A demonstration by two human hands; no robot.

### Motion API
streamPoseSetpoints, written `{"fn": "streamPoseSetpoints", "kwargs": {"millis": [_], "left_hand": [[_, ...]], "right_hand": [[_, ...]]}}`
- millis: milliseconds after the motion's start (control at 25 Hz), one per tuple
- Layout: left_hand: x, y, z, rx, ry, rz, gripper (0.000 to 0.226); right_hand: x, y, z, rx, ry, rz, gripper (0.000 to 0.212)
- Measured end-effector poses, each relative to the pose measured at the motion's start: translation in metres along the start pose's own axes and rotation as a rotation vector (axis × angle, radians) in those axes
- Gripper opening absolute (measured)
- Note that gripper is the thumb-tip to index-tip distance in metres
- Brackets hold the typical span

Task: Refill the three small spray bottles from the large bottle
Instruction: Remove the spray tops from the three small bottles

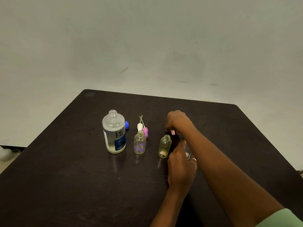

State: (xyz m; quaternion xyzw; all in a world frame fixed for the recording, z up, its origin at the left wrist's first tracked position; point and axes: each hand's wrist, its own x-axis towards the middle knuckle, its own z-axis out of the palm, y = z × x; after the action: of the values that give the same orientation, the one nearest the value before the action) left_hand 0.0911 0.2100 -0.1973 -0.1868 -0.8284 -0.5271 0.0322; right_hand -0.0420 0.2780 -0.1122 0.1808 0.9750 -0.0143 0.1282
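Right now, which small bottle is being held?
The rightmost bottle, mostly hidden: the left hand grips it while the right hand holds a pink top above it. The middle bottle and left small bottle stand open, not gripped.

"re·nu" on the large bottle (114, 133) label

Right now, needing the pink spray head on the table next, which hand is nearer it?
Right. The right hand sits level with the pink spray head, off to its right; the left hand is farther, closer to the camera.
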Motion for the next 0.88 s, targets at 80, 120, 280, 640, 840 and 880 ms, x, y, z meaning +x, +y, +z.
{"fn": "streamPoseSetpoints", "kwargs": {"millis": [80,120,280,640,840,880], "left_hand": [[0.001,0.0,0.0,0.025,-0.001,0.007,0.045],[0.0,0.001,-0.001,-0.002,0.007,0.001,0.046],[-0.003,0.006,-0.006,-0.097,0.047,-0.021,0.053],[-0.016,0.007,-0.011,-0.136,0.045,-0.123,0.08],[-0.033,-0.001,-0.022,-0.077,0.06,-0.117,0.078],[-0.037,-0.002,-0.025,-0.065,0.069,-0.109,0.076]], "right_hand": [[0.001,0.0,0.0,0.002,0.0,-0.001,0.02],[0.001,0.0,0.0,0.002,0.0,-0.004,0.02],[-0.003,0.001,-0.002,0.027,0.007,-0.021,0.022],[-0.051,0.013,-0.042,0.046,0.207,-0.057,0.038],[-0.08,0.01,-0.048,0.089,0.237,-0.131,0.042],[-0.084,0.008,-0.048,0.091,0.249,-0.152,0.044]]}}
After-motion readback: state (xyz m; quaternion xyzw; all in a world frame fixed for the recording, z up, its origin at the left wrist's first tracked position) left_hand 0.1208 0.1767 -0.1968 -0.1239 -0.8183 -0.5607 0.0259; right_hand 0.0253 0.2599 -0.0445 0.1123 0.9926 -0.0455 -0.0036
